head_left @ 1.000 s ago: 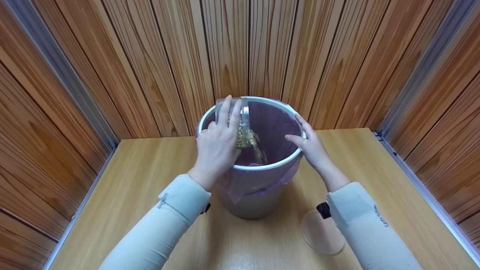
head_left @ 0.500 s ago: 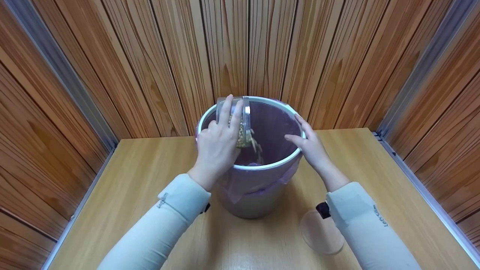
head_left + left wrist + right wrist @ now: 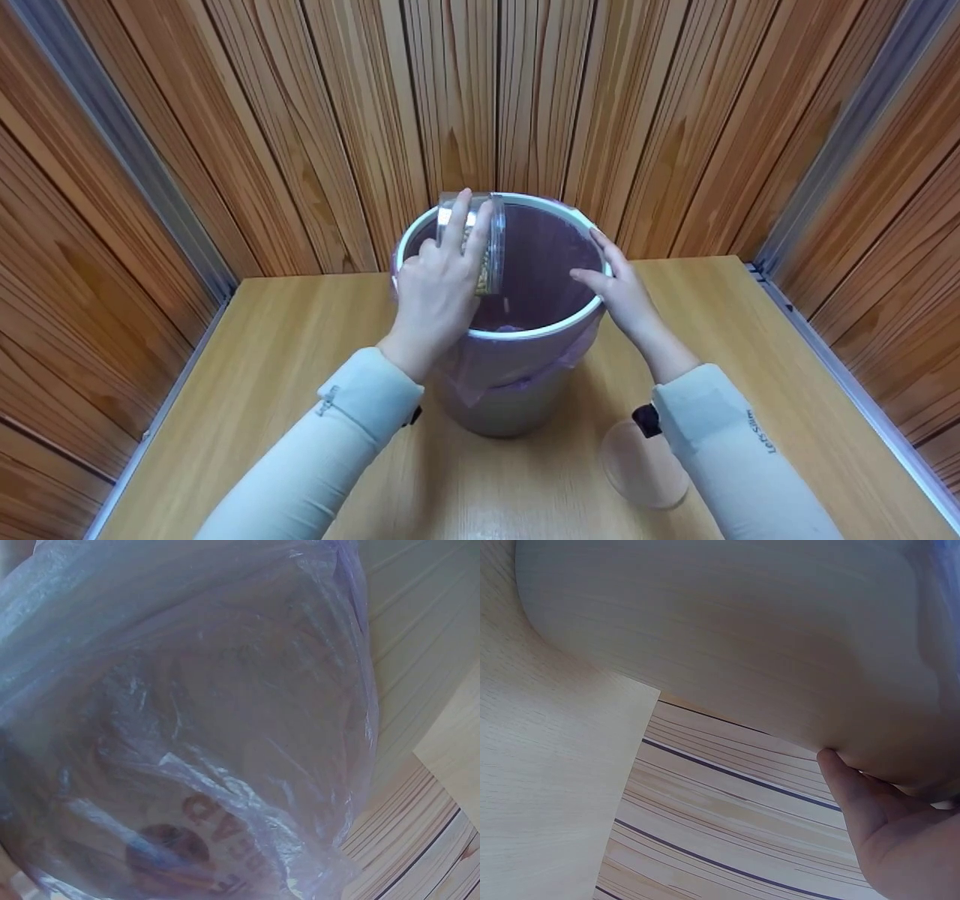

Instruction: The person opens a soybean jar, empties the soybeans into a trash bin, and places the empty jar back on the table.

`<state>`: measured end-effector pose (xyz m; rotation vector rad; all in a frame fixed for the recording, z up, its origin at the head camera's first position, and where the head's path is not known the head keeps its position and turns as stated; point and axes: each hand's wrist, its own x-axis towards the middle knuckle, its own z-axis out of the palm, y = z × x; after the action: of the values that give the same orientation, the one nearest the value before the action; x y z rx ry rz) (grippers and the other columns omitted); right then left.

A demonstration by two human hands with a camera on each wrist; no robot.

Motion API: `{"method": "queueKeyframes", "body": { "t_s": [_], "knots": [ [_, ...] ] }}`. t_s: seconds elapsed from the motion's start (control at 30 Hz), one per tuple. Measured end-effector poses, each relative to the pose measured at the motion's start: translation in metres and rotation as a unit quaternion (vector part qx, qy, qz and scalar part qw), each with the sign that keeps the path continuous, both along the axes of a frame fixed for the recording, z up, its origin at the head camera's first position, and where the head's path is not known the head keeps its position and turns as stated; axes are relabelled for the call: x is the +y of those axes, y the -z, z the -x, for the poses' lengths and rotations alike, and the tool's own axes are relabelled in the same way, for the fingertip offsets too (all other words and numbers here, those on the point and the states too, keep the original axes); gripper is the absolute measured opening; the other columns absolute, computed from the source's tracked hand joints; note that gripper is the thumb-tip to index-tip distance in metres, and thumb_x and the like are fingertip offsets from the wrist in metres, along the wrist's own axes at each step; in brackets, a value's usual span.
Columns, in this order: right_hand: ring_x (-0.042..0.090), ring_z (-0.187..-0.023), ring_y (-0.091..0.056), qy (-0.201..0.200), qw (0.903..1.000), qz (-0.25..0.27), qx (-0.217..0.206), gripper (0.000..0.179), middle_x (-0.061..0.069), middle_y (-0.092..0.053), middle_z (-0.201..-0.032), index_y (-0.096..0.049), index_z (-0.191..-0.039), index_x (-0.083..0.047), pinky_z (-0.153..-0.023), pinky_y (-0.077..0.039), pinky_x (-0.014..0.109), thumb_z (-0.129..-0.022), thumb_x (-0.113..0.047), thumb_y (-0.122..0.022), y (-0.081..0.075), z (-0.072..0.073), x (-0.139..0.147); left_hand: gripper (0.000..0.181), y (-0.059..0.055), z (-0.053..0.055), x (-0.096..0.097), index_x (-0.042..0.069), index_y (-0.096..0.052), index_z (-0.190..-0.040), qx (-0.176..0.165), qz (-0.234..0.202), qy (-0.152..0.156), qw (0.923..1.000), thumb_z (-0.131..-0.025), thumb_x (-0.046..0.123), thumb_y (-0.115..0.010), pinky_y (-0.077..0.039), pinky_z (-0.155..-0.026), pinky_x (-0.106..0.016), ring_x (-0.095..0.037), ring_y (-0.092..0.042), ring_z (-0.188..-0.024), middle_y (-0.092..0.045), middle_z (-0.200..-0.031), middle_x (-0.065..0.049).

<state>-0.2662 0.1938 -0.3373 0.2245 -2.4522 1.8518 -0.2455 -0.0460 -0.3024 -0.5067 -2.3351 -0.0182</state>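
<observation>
In the head view my left hand [image 3: 437, 291] grips a clear plastic jar [image 3: 495, 251], tipped on its side over the mouth of a trash can [image 3: 534, 334]. Some small yellowish beans show inside the jar, and a bit of them drops below its mouth. A purple bag [image 3: 487, 360] lines the can and folds down outside its pale rim. My right hand [image 3: 628, 296] holds the rim on the right, thumb inside and other fingers outside. The left wrist view is filled by the bag [image 3: 255, 697]. The can's wall [image 3: 705, 637] shows beside my right hand [image 3: 889, 836] in the right wrist view.
A clear round lid [image 3: 637, 469] lies on the wooden table [image 3: 300, 420], partly under my right forearm. Wood-panelled walls [image 3: 360, 112] with grey metal corner posts enclose the table at the back and sides.
The stream of beans falling from the jar has thinned to almost nothing, and fewer beans show in the jar. My left hand has shifted slightly right with it. The right hand stays put.
</observation>
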Motion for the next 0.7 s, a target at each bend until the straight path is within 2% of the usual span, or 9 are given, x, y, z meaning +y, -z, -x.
{"method": "queueKeyframes", "body": {
  "t_s": [0.17,0.7],
  "knots": [
    [0.026,-0.142,-0.012,-0.010,0.9998,0.015,-0.001,0.071,0.004,-0.017,-0.155,-0.015,-0.149,-0.016,-0.111,-0.014,0.052,-0.090,-0.022,-0.054,0.0014,-0.0015,0.0006,0.086,0.0008,0.0005,0.0003,0.017,-0.027,-0.146,0.021,0.008,0.000,0.9997,-0.070,0.005,-0.064,-0.037,-0.041,-0.029,-0.019,-0.043,-0.056,-0.026,-0.150,-0.011],
    [0.027,-0.141,-0.014,0.002,1.0000,-0.004,-0.002,0.071,0.005,-0.019,-0.154,-0.016,-0.149,-0.016,-0.111,-0.017,0.052,-0.090,-0.025,-0.054,0.0021,-0.0005,0.0009,0.075,0.0018,0.0002,0.0017,0.021,-0.027,-0.146,0.026,0.017,-0.002,0.9995,-0.079,0.002,-0.055,-0.041,-0.043,-0.030,-0.020,-0.047,-0.058,-0.026,-0.151,-0.009]
  ]
}}
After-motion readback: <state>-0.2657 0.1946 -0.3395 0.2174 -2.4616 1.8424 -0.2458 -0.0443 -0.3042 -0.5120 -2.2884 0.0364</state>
